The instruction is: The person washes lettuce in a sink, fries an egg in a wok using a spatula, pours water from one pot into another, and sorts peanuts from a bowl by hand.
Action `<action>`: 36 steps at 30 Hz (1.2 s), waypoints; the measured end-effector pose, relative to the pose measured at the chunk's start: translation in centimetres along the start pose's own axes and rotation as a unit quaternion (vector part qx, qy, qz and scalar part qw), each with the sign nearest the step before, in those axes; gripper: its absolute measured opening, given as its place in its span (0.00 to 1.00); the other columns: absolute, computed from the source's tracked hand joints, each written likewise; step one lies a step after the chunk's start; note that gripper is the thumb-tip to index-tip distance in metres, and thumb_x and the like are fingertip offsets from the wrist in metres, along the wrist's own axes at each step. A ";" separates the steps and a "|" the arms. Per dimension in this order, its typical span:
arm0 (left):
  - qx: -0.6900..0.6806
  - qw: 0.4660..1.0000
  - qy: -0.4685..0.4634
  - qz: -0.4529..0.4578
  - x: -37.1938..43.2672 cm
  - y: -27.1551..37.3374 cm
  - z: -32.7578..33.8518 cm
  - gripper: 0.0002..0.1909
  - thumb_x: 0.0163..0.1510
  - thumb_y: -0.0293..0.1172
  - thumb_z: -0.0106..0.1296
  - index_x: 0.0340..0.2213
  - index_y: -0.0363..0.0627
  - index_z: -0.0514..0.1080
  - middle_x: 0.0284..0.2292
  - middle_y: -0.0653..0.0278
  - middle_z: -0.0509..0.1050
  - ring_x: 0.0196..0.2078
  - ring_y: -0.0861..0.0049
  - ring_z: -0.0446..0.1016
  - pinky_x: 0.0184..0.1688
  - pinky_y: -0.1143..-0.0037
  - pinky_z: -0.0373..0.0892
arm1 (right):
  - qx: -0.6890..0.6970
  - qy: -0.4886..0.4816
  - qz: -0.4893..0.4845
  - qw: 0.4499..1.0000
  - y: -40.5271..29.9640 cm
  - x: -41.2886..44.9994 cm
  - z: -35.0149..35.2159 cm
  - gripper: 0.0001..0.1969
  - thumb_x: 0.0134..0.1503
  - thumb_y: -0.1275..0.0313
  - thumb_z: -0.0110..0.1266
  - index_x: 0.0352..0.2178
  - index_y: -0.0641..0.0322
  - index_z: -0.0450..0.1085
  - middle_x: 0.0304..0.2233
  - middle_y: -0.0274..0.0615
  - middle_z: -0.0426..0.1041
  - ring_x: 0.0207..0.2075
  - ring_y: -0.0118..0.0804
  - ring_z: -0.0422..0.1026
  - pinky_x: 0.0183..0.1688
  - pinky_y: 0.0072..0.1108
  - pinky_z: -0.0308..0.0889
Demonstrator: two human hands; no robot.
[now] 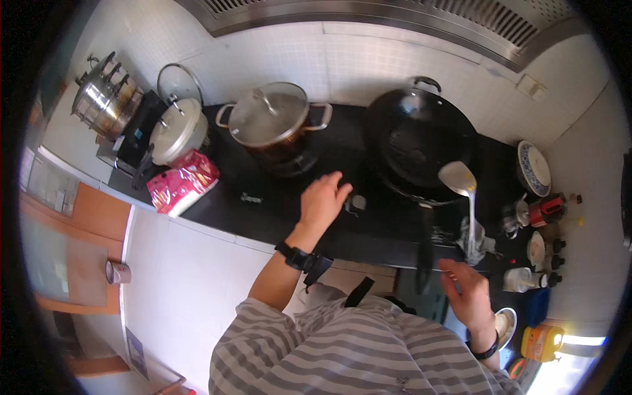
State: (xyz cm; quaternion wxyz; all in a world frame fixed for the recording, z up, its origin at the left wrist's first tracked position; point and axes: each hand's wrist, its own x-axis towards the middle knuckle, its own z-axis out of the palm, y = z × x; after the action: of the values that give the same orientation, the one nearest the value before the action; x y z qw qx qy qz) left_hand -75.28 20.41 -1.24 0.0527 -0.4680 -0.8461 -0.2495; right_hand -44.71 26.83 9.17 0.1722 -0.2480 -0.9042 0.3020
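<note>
My left hand point(322, 200) is over the black gas stove point(281, 212), fingers apart and empty, just left of a stove knob point(357, 203). In front of it stands a brown pot with a glass lid point(269, 116). My right hand point(464, 291) hovers at the counter's front edge with loosely bent fingers and nothing in it, right of the long handle point(424, 247) of a black wok point(414, 143). A metal ladle or turner point(459, 178) with yellow residue stands between the wok and a crumpled cloth point(476, 244), its handle end at the cloth.
At the left are a pink plastic package point(182, 185), a white lidded pan point(177, 131) and a stacked steel steamer point(108, 98). Along the right wall stand a patterned bowl point(534, 168), jars point(517, 280) and a yellow container point(542, 342). A range hood point(375, 15) hangs above.
</note>
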 end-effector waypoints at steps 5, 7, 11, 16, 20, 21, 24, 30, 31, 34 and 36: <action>0.086 0.966 0.213 0.121 8.8 -9.2 -11.6 0.17 0.41 0.25 0.47 0.37 0.44 0.64 0.35 0.59 0.66 0.38 0.64 0.62 0.40 0.72 0.61 | 0.059 0.025 0.061 0.996 -7.1 6.2 5.1 0.10 0.43 0.80 0.48 0.31 0.66 0.65 0.24 0.48 0.68 0.23 0.42 0.69 0.23 0.23 0.64; 0.131 0.960 0.151 0.197 12.1 -12.2 -13.4 0.17 0.40 0.24 0.47 0.37 0.43 0.64 0.36 0.59 0.66 0.39 0.64 0.62 0.40 0.71 0.60 | 0.087 0.012 0.076 0.993 -7.4 8.9 9.2 0.09 0.44 0.77 0.48 0.31 0.65 0.65 0.24 0.49 0.69 0.24 0.42 0.70 0.24 0.23 0.65; 0.078 0.944 -0.028 0.319 16.5 -15.0 -13.4 0.14 0.39 0.23 0.47 0.33 0.43 0.66 0.33 0.64 0.68 0.38 0.70 0.63 0.38 0.74 0.62 | -0.037 -0.039 0.089 0.995 -3.3 13.8 20.2 0.20 0.42 0.75 0.49 0.41 0.61 0.58 0.37 0.50 0.63 0.34 0.47 0.66 0.34 0.26 0.64; 0.029 0.929 -0.129 0.345 18.6 -15.4 -14.9 0.03 0.40 0.27 0.48 0.21 0.42 0.67 0.23 0.66 0.68 0.30 0.70 0.64 0.32 0.76 0.63 | -0.245 -0.170 -0.009 0.955 -1.8 17.5 25.8 0.28 0.40 0.81 0.47 0.46 0.58 0.51 0.44 0.47 0.53 0.42 0.47 0.59 0.39 0.27 0.64; -0.010 0.933 -0.111 0.343 19.2 -16.6 -15.9 0.05 0.40 0.28 0.48 0.22 0.41 0.67 0.23 0.63 0.68 0.31 0.68 0.65 0.32 0.74 0.61 | -0.270 -0.183 -0.001 0.945 -0.5 18.7 27.1 0.21 0.40 0.75 0.50 0.39 0.63 0.56 0.42 0.51 0.56 0.37 0.45 0.64 0.34 0.24 0.66; -0.008 0.932 -0.113 0.345 19.5 -16.9 -16.2 0.05 0.40 0.28 0.48 0.22 0.41 0.67 0.23 0.63 0.68 0.31 0.68 0.65 0.32 0.74 0.61 | -0.241 -0.168 0.062 0.954 -0.5 18.9 27.5 0.18 0.40 0.71 0.51 0.35 0.64 0.58 0.38 0.51 0.60 0.33 0.44 0.67 0.31 0.24 0.67; -0.113 0.947 -0.087 0.287 20.4 -17.5 -17.3 0.07 0.41 0.27 0.48 0.24 0.37 0.66 0.22 0.57 0.68 0.27 0.67 0.66 0.32 0.75 0.62 | -0.230 -0.132 0.147 0.953 -0.6 19.6 28.0 0.16 0.41 0.63 0.52 0.28 0.65 0.60 0.28 0.49 0.66 0.26 0.43 0.70 0.26 0.25 0.68; -0.297 0.948 -0.084 0.079 19.9 -18.6 -17.7 0.06 0.46 0.27 0.46 0.27 0.36 0.66 0.22 0.64 0.70 0.24 0.84 0.67 0.27 0.82 0.64 | -0.264 -0.098 0.195 0.940 -0.2 20.7 28.3 0.20 0.46 0.55 0.45 0.25 0.65 0.59 0.17 0.45 0.69 0.22 0.43 0.70 0.22 0.27 0.67; -0.345 0.934 -0.082 0.046 19.6 -18.9 -17.7 0.06 0.47 0.26 0.45 0.27 0.36 0.66 0.23 0.65 0.70 0.24 0.85 0.67 0.27 0.83 0.64 | -0.264 -0.097 0.184 0.942 -0.4 20.5 28.3 0.20 0.46 0.55 0.45 0.25 0.65 0.59 0.17 0.45 0.69 0.22 0.43 0.70 0.22 0.27 0.67; -0.364 0.928 -0.081 0.004 18.3 -18.9 -17.9 0.07 0.48 0.27 0.44 0.28 0.35 0.66 0.22 0.65 0.71 0.24 0.85 0.67 0.26 0.83 0.65 | -0.267 -0.090 0.192 0.940 -0.6 19.4 28.4 0.20 0.49 0.54 0.41 0.30 0.63 0.55 0.17 0.45 0.68 0.18 0.43 0.70 0.17 0.29 0.65; -0.378 0.924 -0.058 -0.005 17.0 -19.7 -17.3 0.07 0.47 0.27 0.44 0.28 0.34 0.66 0.22 0.63 0.71 0.23 0.83 0.68 0.25 0.83 0.65 | -0.247 -0.060 0.161 0.954 -0.6 18.0 28.4 0.21 0.49 0.54 0.41 0.32 0.64 0.55 0.17 0.45 0.68 0.17 0.43 0.69 0.16 0.28 0.65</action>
State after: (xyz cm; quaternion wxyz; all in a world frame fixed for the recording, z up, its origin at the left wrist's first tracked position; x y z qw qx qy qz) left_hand -103.36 16.60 11.96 -0.1787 -0.4629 -0.6926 -0.5235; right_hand -72.68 23.30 -9.06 0.0003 -0.4065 -0.9073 0.1074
